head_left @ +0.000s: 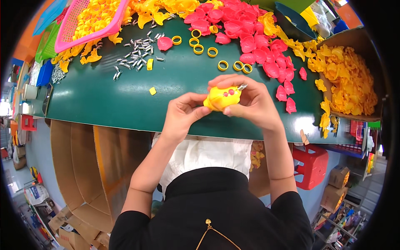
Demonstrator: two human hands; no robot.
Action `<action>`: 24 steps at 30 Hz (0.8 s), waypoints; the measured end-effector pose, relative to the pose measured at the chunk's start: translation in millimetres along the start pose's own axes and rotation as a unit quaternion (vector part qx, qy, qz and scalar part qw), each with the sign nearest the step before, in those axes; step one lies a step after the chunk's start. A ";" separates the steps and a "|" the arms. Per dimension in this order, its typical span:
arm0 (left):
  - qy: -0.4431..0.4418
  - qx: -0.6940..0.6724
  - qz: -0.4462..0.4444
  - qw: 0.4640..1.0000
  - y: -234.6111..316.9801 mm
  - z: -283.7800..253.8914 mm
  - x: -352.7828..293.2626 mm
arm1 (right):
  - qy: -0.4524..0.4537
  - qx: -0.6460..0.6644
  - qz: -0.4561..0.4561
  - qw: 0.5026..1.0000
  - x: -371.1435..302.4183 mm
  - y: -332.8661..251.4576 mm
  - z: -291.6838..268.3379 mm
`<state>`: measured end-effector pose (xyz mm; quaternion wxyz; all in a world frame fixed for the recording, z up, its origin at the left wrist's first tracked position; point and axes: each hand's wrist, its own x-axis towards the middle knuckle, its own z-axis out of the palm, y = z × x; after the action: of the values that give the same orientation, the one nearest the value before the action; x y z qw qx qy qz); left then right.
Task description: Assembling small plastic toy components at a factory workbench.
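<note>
Above the near edge of the green table (pixel 125 98), both my hands hold a yellow plastic toy part (pixel 223 100) with red spots on top. A silver metal piece (pixel 242 87) sticks out at its right end. My left hand (pixel 180 114) pinches the left end between thumb and fingers. On the other side my right hand (pixel 259 102) wraps round it, thumb in front and fingers behind. Beyond them lie several loose yellow rings (pixel 223 65), a heap of small silver metal pieces (pixel 139 54) and many pinkish-red shell-shaped parts (pixel 271 69).
A pink basket (pixel 89 41) of yellow rings stands at the far left. On the right, a cardboard box (pixel 348 38) holds many yellow parts (pixel 348 81). Two small yellow pieces lie left of my hands. A red stool (pixel 313 166) stands below the table, right of my right arm.
</note>
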<state>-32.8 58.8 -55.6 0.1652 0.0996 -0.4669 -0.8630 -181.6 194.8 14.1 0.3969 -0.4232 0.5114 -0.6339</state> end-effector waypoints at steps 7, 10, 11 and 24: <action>-0.002 0.132 -0.113 0.985 28.2 12.0 0.4 | 0.030 -0.083 -0.001 0.996 -11.1 10.8 3.7; -0.046 0.276 0.071 0.958 38.6 8.0 -2.2 | 0.071 -0.142 0.016 0.987 -15.7 20.4 9.5; -0.018 0.217 0.090 0.972 39.1 16.5 -4.5 | 0.077 -0.174 0.008 0.982 -14.8 24.9 13.6; 0.034 0.488 0.158 0.858 45.5 -10.5 9.5 | 0.164 -0.335 -0.078 0.925 -18.5 43.7 43.2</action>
<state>-29.4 23.9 -23.3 0.2453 0.1215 -0.8315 -0.4834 -131.7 191.5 -26.2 0.0924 -0.4600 0.7172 -0.5152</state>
